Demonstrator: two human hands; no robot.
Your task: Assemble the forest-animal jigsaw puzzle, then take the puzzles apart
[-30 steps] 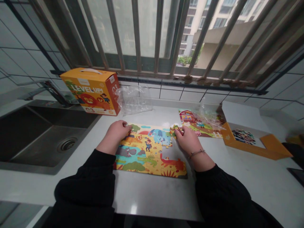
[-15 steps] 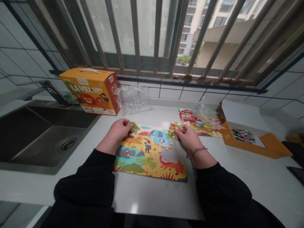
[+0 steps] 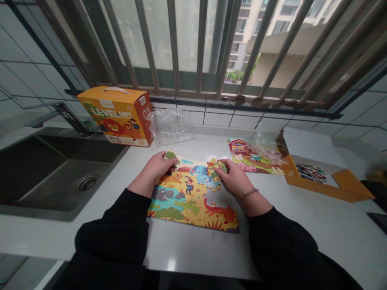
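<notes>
on the pale counter (image 3: pixel 193 253) lies a yellow jigsaw puzzle (image 3: pixel 195 207), its long axis running left to right, its pictures upright to the person. it shows a green crocodile, a grey hippo in blue water, a small figure in a hat and blue elephants; its right side has a gap. the left hand (image 3: pixel 160 166), nearly closed, pinches the far left corner between thumb and fingers. the right hand (image 3: pixel 236 179) pinches a loose bit (image 3: pixel 212 165) the same way, beside the elephants. beyond stands an orange box (image 3: pixel 121 114).
</notes>
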